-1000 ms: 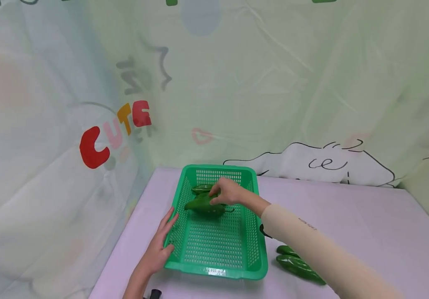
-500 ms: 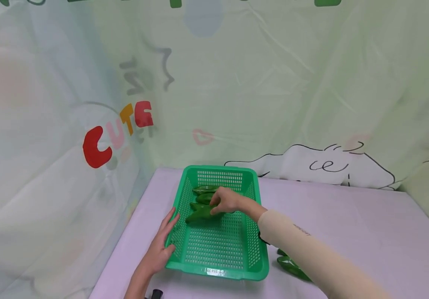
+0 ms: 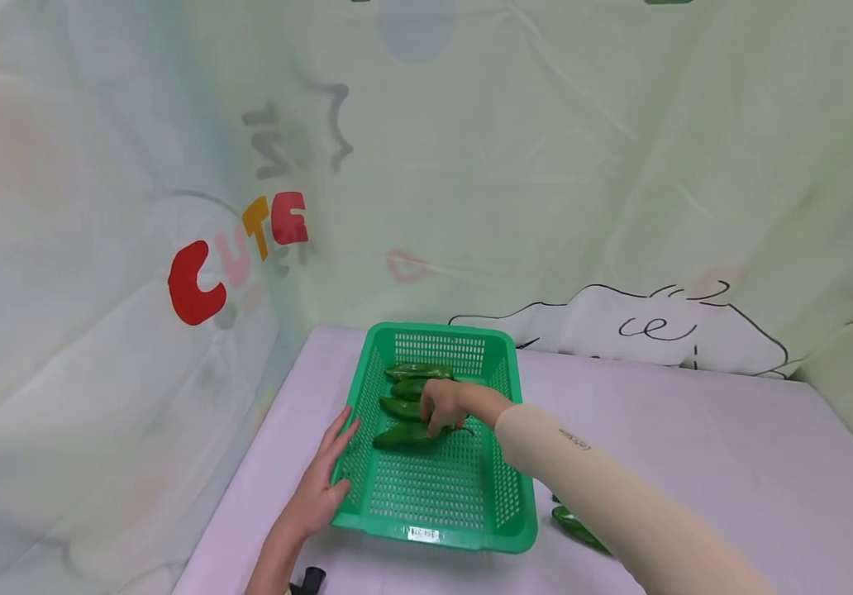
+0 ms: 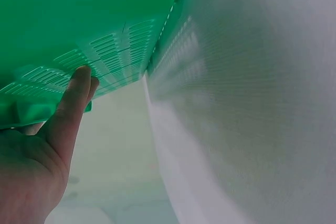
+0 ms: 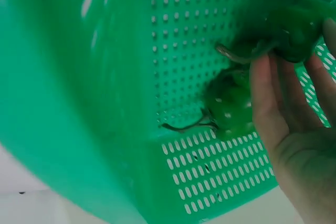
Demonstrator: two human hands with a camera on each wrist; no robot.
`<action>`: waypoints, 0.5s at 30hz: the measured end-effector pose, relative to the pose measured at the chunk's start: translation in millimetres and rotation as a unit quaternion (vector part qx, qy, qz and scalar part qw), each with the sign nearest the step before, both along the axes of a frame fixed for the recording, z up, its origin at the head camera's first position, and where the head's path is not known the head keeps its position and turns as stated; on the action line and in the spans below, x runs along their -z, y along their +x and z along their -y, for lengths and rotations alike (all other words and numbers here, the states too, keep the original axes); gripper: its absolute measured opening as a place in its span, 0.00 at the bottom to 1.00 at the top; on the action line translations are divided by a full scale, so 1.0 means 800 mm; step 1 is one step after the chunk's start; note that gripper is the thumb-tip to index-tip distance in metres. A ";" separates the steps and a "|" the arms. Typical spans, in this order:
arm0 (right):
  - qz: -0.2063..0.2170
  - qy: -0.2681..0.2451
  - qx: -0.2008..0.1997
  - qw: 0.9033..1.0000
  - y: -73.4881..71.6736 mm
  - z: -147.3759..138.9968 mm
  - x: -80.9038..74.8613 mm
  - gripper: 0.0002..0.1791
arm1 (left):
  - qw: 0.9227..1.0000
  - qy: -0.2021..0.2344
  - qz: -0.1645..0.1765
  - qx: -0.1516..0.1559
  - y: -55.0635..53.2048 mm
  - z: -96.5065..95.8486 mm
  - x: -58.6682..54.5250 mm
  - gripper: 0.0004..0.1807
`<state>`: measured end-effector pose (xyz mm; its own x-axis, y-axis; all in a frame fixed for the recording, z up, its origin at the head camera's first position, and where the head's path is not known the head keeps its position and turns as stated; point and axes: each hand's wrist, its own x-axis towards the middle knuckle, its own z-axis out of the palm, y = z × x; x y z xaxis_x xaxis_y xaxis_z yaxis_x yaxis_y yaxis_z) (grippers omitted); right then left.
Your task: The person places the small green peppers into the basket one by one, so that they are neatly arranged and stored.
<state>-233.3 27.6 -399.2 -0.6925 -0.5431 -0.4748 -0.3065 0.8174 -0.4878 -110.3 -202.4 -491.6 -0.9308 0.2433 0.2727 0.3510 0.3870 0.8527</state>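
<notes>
A green perforated plastic basket (image 3: 426, 496) stands on the table with several long green peppers lying crosswise in its far half. My right hand (image 3: 447, 405) reaches into it over the right rim, its fingers bent down and pinching the nearest green pepper (image 3: 400, 438). Behind that pepper lies another green pepper (image 3: 399, 408), partly covered by the hand. In the right wrist view, fingertips meet the held pepper (image 5: 296, 30), and a second pepper with a curved stem (image 5: 184, 128) lies below. My left hand (image 3: 315, 492) rests along the basket's left side with straight fingers at the rim.
On the table right of the basket, a green pepper (image 3: 575, 529) lies partly under the beige right sleeve (image 3: 583, 471). A black object (image 3: 312, 580) shows beside the left wrist. A printed curtain (image 3: 516, 165) closes off the back and sides.
My right hand has moved toward me inside the basket with the pepper, which now lies apart from the others in front of the row. The left hand stays at the basket's side.
</notes>
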 end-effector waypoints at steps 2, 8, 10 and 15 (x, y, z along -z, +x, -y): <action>0.014 0.009 0.009 1.000 0.000 0.000 0.005 0.16 | 1.000 0.002 0.001 0.003 0.001 0.000 0.000 0.48; 0.002 0.016 0.012 1.000 -0.003 0.000 0.012 0.17 | 1.000 0.002 -0.001 0.002 0.002 0.000 -0.003 0.48; -0.001 0.019 0.015 1.000 -0.003 0.000 0.013 0.18 | 1.000 0.002 0.001 0.001 0.002 -0.001 -0.004 0.48; -0.028 0.022 0.018 0.999 0.000 0.003 0.021 0.16 | 1.000 0.000 -0.002 0.002 0.000 0.000 -0.001 0.48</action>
<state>-233.2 25.3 -415.8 -0.7374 -0.4965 -0.4580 -0.3021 0.8488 -0.4339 -110.1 -202.5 -491.0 -0.9286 0.2473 0.2766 0.3561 0.3851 0.8514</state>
